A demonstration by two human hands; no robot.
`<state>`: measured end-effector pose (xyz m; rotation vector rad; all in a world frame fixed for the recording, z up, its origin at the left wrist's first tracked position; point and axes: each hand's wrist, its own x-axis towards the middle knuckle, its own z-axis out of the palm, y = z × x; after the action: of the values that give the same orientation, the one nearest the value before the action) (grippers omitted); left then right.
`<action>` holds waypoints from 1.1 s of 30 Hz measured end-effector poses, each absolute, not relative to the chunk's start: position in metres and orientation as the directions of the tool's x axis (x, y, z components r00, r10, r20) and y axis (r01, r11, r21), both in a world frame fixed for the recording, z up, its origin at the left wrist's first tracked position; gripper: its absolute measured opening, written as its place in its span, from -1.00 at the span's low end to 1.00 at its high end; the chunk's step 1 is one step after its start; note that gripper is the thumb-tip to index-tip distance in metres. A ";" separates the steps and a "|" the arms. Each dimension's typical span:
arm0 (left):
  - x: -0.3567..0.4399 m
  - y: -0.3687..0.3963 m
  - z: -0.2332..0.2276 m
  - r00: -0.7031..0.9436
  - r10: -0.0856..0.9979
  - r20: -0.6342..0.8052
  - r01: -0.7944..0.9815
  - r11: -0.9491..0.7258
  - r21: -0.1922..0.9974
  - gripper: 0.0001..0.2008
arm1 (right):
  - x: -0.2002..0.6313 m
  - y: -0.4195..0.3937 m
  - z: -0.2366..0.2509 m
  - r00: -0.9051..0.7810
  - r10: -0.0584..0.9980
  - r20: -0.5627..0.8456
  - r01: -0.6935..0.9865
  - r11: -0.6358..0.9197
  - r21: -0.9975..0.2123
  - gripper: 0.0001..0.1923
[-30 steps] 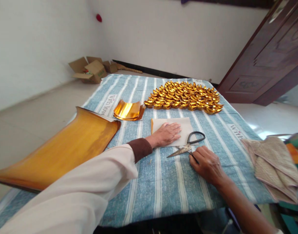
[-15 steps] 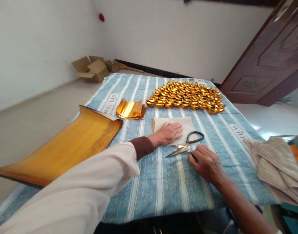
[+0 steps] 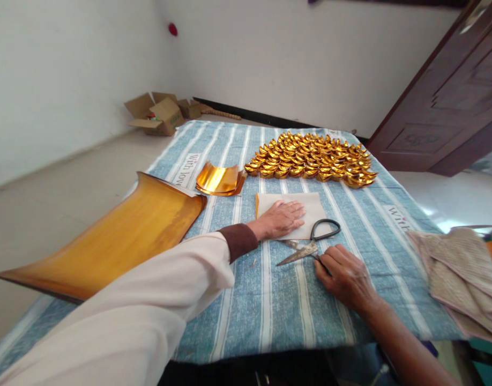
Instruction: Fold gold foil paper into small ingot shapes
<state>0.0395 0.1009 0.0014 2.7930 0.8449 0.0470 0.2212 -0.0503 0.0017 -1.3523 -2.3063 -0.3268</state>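
My left hand [image 3: 280,219] lies flat, fingers spread, on a pale folded sheet of paper [image 3: 315,210] in the middle of the blue striped cloth [image 3: 270,300]. My right hand [image 3: 344,276] rests on the cloth just below the sheet, its fingers closed on one black handle of a pair of scissors [image 3: 308,245]. The scissors lie on the cloth with their blades apart, pointing left, and the other handle loop lies over the sheet's right edge.
Several folded gold paper ingots [image 3: 312,159] are packed in rows at the far side. A small stack of gold foil sheets [image 3: 218,179] lies to their left. A large curled gold sheet [image 3: 113,236] overhangs the left edge. Folded towels [image 3: 461,276] sit right. Cardboard boxes [image 3: 157,113] stand on the floor.
The scissor blades have opened slightly under my right hand. My left hand stays pressed on the paper. The view has shifted a little.
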 end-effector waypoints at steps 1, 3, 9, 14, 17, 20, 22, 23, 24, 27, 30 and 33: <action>0.040 0.101 0.002 0.832 0.554 -0.039 0.548 -0.807 0.221 -0.52 | 0.221 -0.050 0.002 -0.418 0.762 0.494 0.870 0.492 -0.023 -0.73; 0.040 0.100 0.003 0.830 0.556 -0.049 0.552 -0.804 0.221 -0.52 | 0.218 -0.047 0.001 -0.413 0.758 0.505 0.870 0.493 -0.027 -0.73; 0.040 0.098 0.007 0.829 0.557 -0.049 0.553 -0.804 0.217 -0.52 | 0.204 -0.036 0.002 -0.404 0.753 0.518 0.872 0.488 -0.029 -0.74; 0.040 0.100 0.003 0.829 0.557 -0.045 0.552 -0.804 0.222 -0.52 | 0.203 -0.041 0.002 -0.424 0.748 0.512 0.860 0.509 -0.031 -0.74; 0.041 0.102 0.000 0.831 0.555 -0.037 0.548 -0.806 0.225 -0.52 | 0.206 -0.046 0.002 -0.420 0.750 0.510 0.862 0.506 -0.035 -0.73; 0.041 0.102 0.000 0.831 0.555 -0.028 0.546 -0.807 0.227 -0.52 | 0.205 -0.046 0.002 -0.409 0.759 0.507 0.870 0.492 -0.035 -0.73; 0.041 0.102 0.002 0.827 0.562 -0.033 0.553 -0.800 0.232 -0.52 | 0.200 -0.043 0.002 -0.402 0.764 0.504 0.876 0.482 -0.032 -0.73; 0.041 0.101 0.003 0.824 0.566 -0.038 0.558 -0.796 0.235 -0.52 | 0.197 -0.041 0.002 -0.400 0.766 0.504 0.877 0.479 -0.031 -0.73; 0.041 0.101 0.004 0.821 0.569 -0.041 0.562 -0.793 0.236 -0.52 | 0.195 -0.040 0.002 -0.398 0.764 0.508 0.877 0.479 -0.032 -0.73; 0.040 0.100 0.006 0.822 0.569 -0.029 0.559 -0.796 0.231 -0.54 | 0.189 -0.037 0.002 -0.400 0.755 0.519 0.872 0.488 -0.037 -0.73; 0.040 0.101 0.003 0.823 0.568 -0.005 0.554 -0.801 0.227 -0.55 | 0.190 -0.040 0.001 -0.406 0.751 0.521 0.867 0.496 -0.040 -0.74; 0.040 0.102 0.001 0.820 0.573 0.001 0.557 -0.798 0.230 -0.55 | 0.194 -0.045 0.002 -0.407 0.754 0.515 0.865 0.499 -0.046 -0.74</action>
<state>0.0402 0.1018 0.0008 2.7841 0.8758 0.1028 0.1937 -0.0453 0.0017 -1.3312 -2.2710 -0.3130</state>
